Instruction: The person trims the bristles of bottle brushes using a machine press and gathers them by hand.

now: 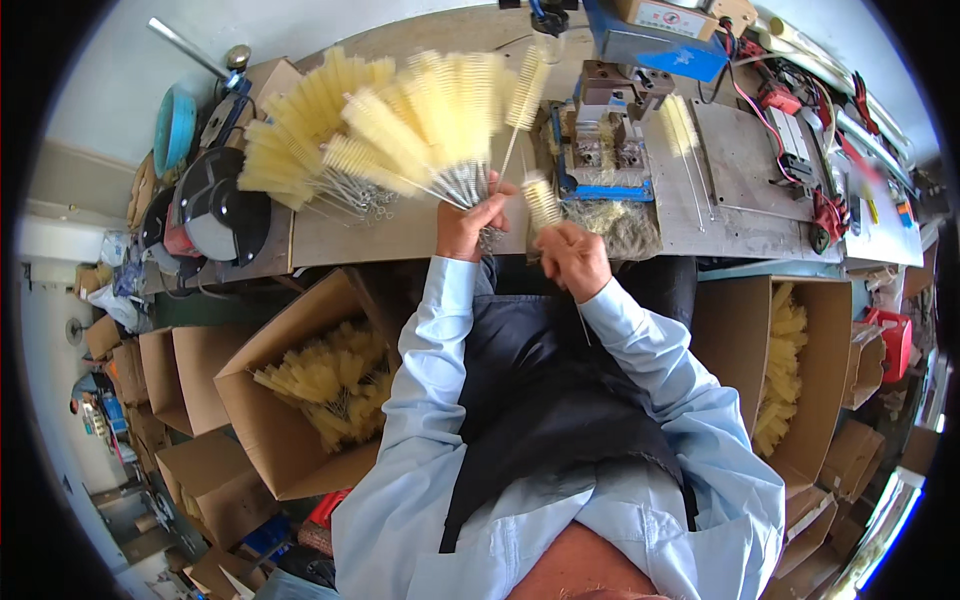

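Left hand (474,222) is clasping a bunch of yellow brushes (445,105), right hand (577,258) is gripping one brush (541,200) in curled fingers (556,240)

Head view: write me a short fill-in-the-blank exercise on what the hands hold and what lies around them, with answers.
1. The left hand holds a bunch of brushes whose bristles are pale ____.
2. The right hand holds another brush, to the ____ of that bunch.
3. The open cardboard box beside the left sleeve contains more ____.
4. The person's apron is ____.

Missing words: yellow; right; brushes; black.
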### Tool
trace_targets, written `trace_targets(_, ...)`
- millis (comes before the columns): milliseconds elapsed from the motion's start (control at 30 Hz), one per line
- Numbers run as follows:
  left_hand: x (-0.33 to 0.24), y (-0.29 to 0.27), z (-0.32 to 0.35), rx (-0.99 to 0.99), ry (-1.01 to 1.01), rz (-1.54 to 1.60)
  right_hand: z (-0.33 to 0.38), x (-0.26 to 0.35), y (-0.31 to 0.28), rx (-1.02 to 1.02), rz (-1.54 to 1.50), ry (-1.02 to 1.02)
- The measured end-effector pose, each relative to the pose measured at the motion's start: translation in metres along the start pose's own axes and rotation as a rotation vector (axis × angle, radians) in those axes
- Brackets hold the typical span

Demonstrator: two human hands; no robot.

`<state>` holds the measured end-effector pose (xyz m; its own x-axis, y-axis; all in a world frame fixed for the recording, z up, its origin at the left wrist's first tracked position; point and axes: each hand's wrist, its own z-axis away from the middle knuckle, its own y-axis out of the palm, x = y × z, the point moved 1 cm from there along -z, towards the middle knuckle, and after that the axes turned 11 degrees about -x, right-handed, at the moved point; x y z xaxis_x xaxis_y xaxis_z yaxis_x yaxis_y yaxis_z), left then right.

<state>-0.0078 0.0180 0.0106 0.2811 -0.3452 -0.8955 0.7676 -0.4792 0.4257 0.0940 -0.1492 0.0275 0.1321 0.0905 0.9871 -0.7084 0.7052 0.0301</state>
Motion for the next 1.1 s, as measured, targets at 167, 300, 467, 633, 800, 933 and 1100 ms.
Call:
trace_targets(167, -0.001, -0.003, -0.002, -0.120, -0.034, 0.161, -0.032, -0.014, -0.057, -0.392, 0.499, -0.386)
trace_targets(300, 0.001, -0.005, -0.001, -0.139, 0.017, 0.130, -0.049, 0.008, -0.077, -0.531, 0.688, -0.522)
trace_targets(467, 0.001, 0.003, 0.003, -0.120, 0.055, 0.113, -0.062, 0.018, -0.089, -0.522, 0.644, -0.495)
trace_targets(633, 0.006, -0.010, 0.002, -0.103, 0.031, 0.224, -0.067, 0.032, -0.086, -0.518, 0.593, -0.389)
trace_targets(800, 0.007, -0.007, -0.002, -0.149, 0.028, 0.307, -0.080, 0.033, -0.096, -0.447, 0.539, -0.358)
trace_targets(933, 0.008, -0.007, -0.001, -0.125, 0.065, 0.294, -0.080, 0.044, -0.097, -0.407, 0.494, -0.277)
trace_targets(1100, 0.008, -0.006, -0.003, -0.154, 0.053, 0.343, -0.077, 0.041, -0.104, -0.337, 0.604, -0.416)
